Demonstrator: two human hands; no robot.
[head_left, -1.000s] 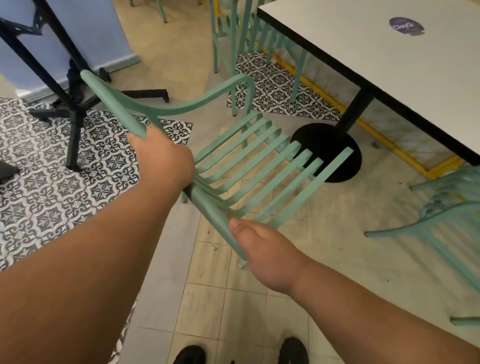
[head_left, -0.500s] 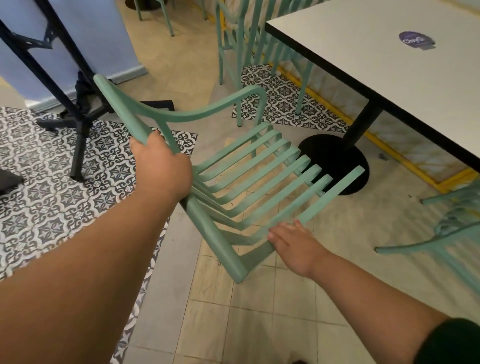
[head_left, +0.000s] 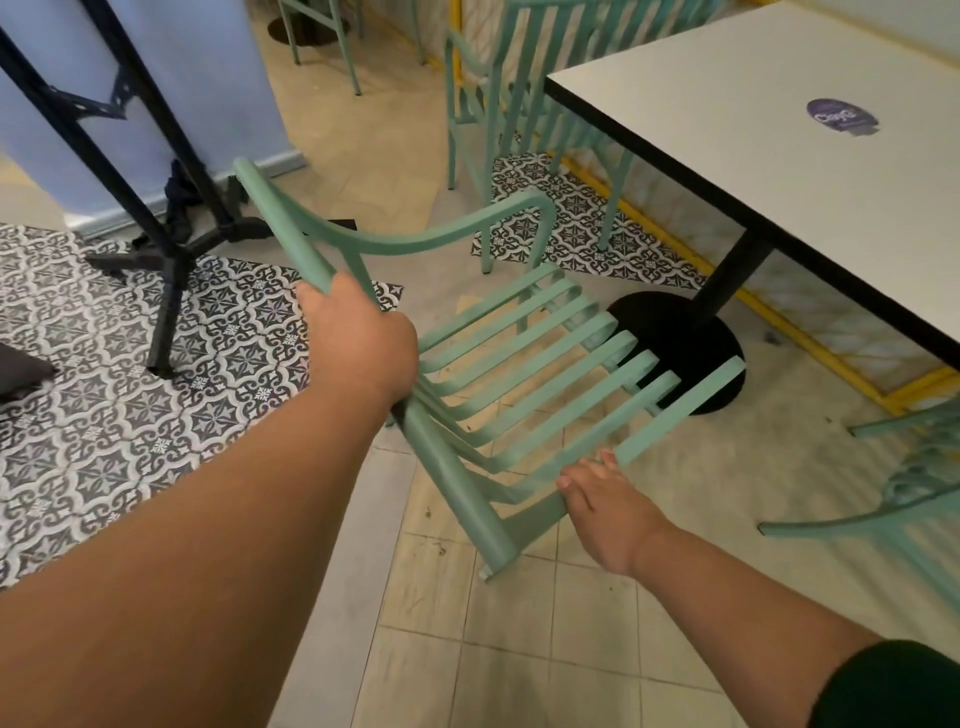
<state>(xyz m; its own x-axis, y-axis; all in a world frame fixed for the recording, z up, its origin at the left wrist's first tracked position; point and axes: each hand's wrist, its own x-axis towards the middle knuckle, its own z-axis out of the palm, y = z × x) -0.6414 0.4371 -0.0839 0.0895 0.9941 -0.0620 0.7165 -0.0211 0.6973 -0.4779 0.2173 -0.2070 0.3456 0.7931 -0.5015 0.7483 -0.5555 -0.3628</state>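
A mint-green slatted metal chair (head_left: 524, 358) is tilted in front of me, its top rail pointing toward me and its seat toward the table. My left hand (head_left: 358, 338) grips the curved top rail and armrest at the chair's left side. My right hand (head_left: 605, 506) holds the lower right end of the backrest, fingers curled under the last slat and thumb on the frame. One rail end (head_left: 493, 561) hangs just above the floor tiles.
A white table (head_left: 779, 171) with a black post and round base (head_left: 680, 343) stands right of the chair. More green chairs stand behind (head_left: 498, 88) and at the right edge (head_left: 914, 493). A black stand (head_left: 171, 244) occupies the patterned floor on the left.
The chair has moved forward toward the table. My right hand slid from the top rail to the backrest's lower right end. My left hand keeps its grip.
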